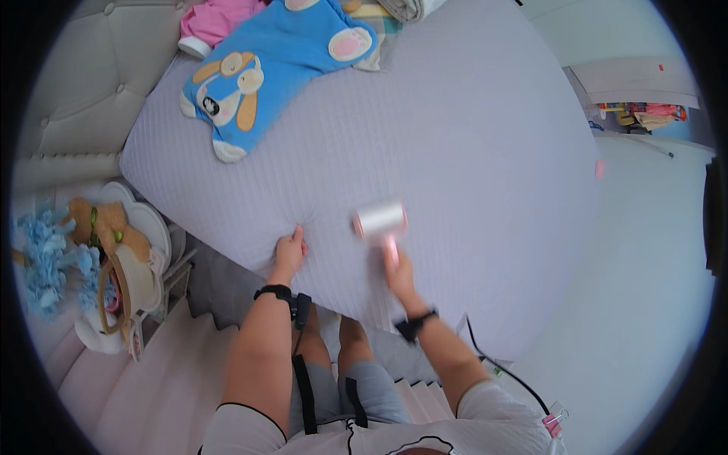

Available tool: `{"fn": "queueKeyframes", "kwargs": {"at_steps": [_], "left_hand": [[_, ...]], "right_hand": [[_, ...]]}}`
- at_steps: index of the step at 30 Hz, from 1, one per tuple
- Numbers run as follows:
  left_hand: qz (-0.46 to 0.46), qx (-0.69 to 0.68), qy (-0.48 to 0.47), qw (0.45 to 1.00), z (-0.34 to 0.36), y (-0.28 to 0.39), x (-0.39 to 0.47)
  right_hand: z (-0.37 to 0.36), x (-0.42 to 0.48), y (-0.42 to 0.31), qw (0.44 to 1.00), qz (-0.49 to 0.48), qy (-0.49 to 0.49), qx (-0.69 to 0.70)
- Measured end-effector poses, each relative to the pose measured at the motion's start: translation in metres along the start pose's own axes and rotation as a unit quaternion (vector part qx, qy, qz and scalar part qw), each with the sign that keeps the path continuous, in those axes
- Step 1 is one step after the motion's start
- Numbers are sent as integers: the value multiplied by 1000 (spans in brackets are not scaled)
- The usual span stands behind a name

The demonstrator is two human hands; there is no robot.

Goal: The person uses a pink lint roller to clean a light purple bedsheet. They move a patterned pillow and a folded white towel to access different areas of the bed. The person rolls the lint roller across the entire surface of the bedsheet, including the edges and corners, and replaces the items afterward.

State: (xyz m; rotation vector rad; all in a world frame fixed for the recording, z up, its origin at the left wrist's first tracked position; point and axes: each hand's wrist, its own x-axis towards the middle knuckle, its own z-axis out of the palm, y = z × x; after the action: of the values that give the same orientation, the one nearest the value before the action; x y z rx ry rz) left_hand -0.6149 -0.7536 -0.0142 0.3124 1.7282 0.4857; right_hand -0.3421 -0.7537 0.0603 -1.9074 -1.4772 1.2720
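My right hand (401, 277) is closed around the pink handle of a lint roller (380, 220). The roller's white cylinder has pink ends and lies over the lilac ribbed bed cover (455, 142); slight blur hides whether it touches. To the left, near the bed's front edge, my left hand (290, 253) grips the same cover, its fingers curled and thumb pointing forward. Small creases fan out in the fabric around that thumb.
A blue dog-shaped plush cloth (284, 68) and a pink garment (219, 23) lie at the far left. Beyond them is a padded headboard (85, 74). A side cart (153, 227) holds a teddy bear (108, 224) and blue flowers (45, 267). A black cable (509, 372) hangs right.
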Motion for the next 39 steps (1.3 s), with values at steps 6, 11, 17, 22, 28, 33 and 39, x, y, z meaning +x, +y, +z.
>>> {"fn": "queueKeyframes", "kwargs": {"at_steps": [6, 11, 17, 22, 28, 33, 39], "left_hand": [[-55, -31, -51, 997, -2, 22, -10], [3, -29, -12, 1000, 4, -4, 1], [-62, 0, -58, 996, 3, 22, -7], [4, 11, -35, 999, -4, 3, 0], [-47, 4, -62, 997, -1, 11, -4], [-55, -3, -40, 998, -3, 8, -2], [-80, -50, -93, 991, 0, -2, 13]], "right_hand": [[-25, -176, 30, 982, 163, 53, -81], [-4, 114, -41, 992, 27, 97, -72], [-25, 270, -136, 995, 88, 29, 27], [4, 40, -29, 989, 17, 140, -40], [16, -89, -23, 957, 260, 114, -52], [-31, 174, -57, 981, 96, 136, -98], [-58, 305, -134, 981, 133, 106, 91]]}}
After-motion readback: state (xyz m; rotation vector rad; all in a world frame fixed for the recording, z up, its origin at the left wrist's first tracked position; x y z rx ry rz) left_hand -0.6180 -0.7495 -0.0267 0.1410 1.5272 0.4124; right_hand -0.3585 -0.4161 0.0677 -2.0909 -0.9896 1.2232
